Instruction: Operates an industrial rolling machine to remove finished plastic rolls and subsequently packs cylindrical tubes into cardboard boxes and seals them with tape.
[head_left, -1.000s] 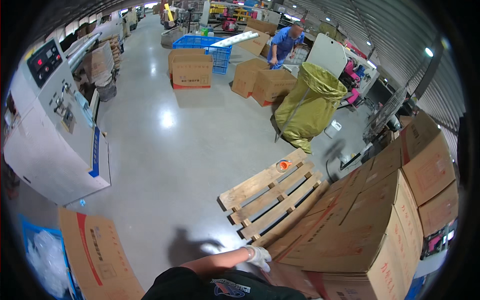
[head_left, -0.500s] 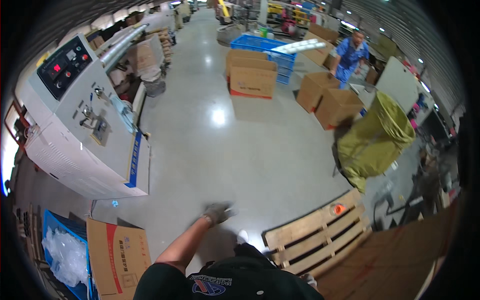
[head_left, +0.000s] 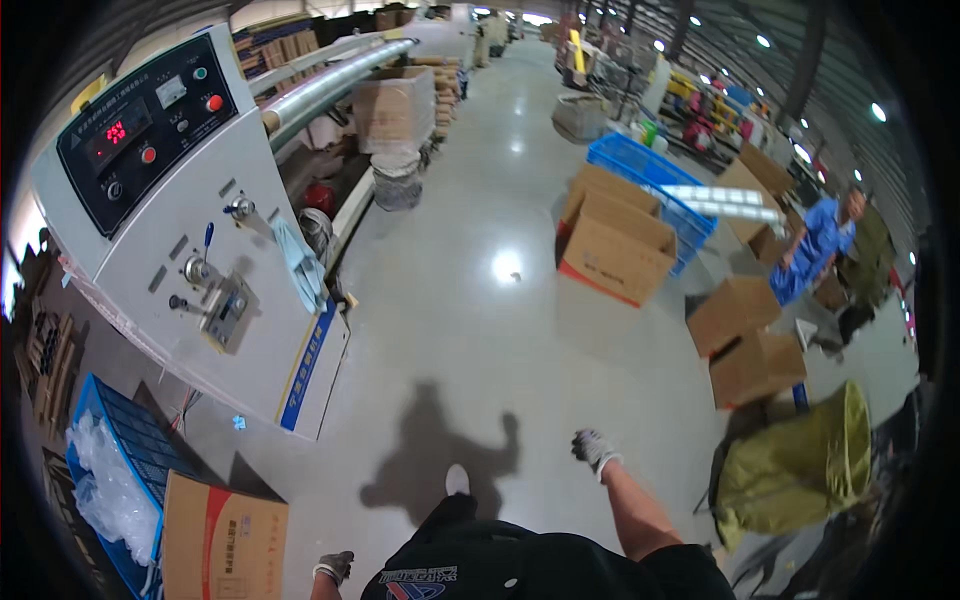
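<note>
Grey-white work gloves cover both of my hands. My right hand [head_left: 597,450] is swung out ahead over the floor, its fingers loosely bent and a little apart, with nothing in it. Low at the lower edge, my left hand [head_left: 336,568] hangs beside my body, also without anything in it, fingers loosely stretched. Closest to the left hand is a cardboard box [head_left: 225,540] with a red stripe. Neither hand touches anything. One white shoe [head_left: 457,480] shows under my dark shirt.
A white machine cabinet [head_left: 235,290] with a control panel stands left; a blue crate [head_left: 125,450] of clear plastic is below it. Cartons [head_left: 620,255], a blue crate [head_left: 700,225], a yellow-green sack [head_left: 790,470] and a person in blue [head_left: 815,245] are right.
My left hand has swung back from ahead to beside my body, and my right hand has come forward into view. The cabinet looks nearer; the wooden pallet has left the view.
</note>
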